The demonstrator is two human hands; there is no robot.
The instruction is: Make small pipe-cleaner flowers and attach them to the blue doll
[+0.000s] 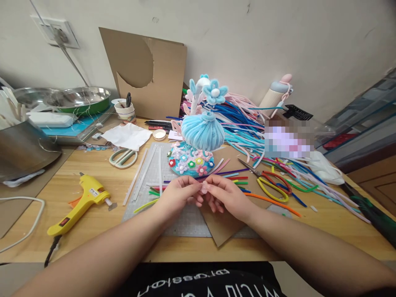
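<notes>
A small pale pink fuzzy piece [204, 187], perhaps curled pipe cleaner, is pinched between my two hands. The fingertips of my left hand [181, 193] close on it from one side, and those of my right hand [227, 196] from the other; its exact shape is partly covered. Just beyond them stands a pipe-cleaner lamp with a light blue pleated shade [203, 131], a white curved stem and a blue flower [215, 92] on top. Its round base [182, 169] carries several small coloured flowers. Coloured pipe cleaners [236, 172] lie around the hands on a grey cutting mat [185, 229] and cardboard [224, 229].
A yellow glue gun [82, 202] lies at left, near scissors with pale handles [123, 158]. Yellow-and-red-handled scissors [272, 187] rest at right. Behind are a pipe-cleaner heap [244, 123], a leaning cardboard sheet [167, 78], paper cups [124, 110] and a metal bowl [82, 97].
</notes>
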